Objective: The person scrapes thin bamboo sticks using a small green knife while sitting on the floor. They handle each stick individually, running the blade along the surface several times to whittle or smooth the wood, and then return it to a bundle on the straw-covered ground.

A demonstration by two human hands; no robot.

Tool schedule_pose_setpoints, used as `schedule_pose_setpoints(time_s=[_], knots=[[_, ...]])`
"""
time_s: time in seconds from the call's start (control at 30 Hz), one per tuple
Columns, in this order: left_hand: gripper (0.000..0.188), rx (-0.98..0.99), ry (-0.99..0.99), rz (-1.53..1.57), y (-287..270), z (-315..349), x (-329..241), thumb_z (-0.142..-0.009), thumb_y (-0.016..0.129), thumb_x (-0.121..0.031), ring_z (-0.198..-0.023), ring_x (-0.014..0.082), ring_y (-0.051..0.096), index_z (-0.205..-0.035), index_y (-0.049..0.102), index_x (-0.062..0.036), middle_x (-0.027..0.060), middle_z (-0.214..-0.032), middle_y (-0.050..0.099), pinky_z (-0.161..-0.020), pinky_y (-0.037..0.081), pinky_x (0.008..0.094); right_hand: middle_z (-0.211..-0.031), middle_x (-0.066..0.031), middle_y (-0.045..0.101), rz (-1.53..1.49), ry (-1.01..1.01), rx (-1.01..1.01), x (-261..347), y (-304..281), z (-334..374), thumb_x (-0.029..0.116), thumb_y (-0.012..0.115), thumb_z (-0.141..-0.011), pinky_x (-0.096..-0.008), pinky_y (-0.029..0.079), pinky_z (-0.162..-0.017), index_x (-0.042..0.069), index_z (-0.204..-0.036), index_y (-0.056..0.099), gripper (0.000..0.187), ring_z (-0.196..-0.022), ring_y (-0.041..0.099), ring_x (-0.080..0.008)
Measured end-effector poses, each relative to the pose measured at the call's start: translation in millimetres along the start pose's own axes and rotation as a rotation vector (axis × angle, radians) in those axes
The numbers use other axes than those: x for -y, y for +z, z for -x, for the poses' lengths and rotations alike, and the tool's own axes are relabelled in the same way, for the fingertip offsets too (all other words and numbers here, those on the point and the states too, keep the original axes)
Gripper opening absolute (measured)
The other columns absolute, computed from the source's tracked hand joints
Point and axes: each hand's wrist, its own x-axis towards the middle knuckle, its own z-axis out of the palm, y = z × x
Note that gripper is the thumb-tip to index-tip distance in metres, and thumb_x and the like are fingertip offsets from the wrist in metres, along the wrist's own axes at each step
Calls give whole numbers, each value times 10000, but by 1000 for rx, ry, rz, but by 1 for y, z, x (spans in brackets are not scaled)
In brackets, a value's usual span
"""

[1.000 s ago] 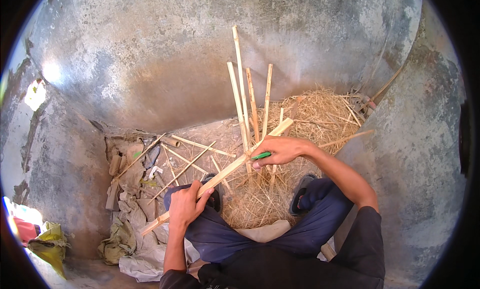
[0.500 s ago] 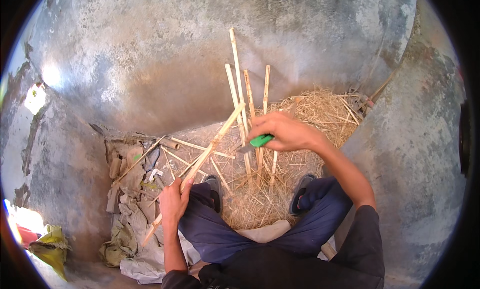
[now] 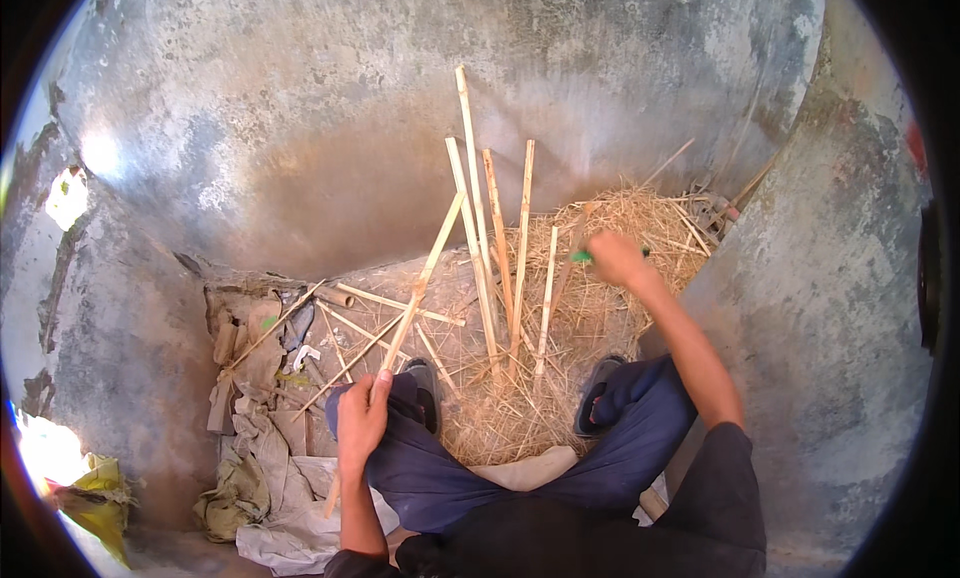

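Observation:
My left hand (image 3: 362, 418) is wrapped round the lower part of a pale bamboo stick (image 3: 430, 263), above my left thigh. The stick slants up and away to the right, and its tail end shows below the hand. Off to the right, over the straw, my right hand (image 3: 617, 259) is closed round a green-handled knife (image 3: 582, 256); its blade cannot be made out. Between the hands several bamboo sticks (image 3: 525, 213) stand upright, some leaning towards the far wall (image 3: 330, 138).
A straw pile (image 3: 640, 218) fills the far right corner, with loose straw between my feet. At left lie crumpled sacks (image 3: 290, 498), short bamboo pieces (image 3: 222, 403) and scattered thin sticks (image 3: 395, 303). Grey curved walls close in on both sides.
My right hand has swung right with the knife, away from the stick. My left hand has shifted slightly right and down, and the stick stands steeper. A thin strip now shows above the straw.

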Motion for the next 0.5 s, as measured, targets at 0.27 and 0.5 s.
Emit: schedule_pose_setpoints(time_s=[0.27,0.5], knots=[[514,326,-33,308,48,17,-36,-1148,564,-391,-627,141,501,-844,586,23,78,-659,554,-600,441,367,-1078,-210,668,-523,-123,-224,92,14,105,366,675,-1064,-486,534,-808,-6,-1183,597,398,-918,691,-412],[495,363,3,402,63,21,-63,-1158,542,-390,-630,144,507,-887,582,22,86,-671,562,-602,441,355,-988,-134,701,-654,-258,-515,118,-20,124,349,708,-1041,-438,559,-708,49,-1151,704,319,-840,718,-356]])
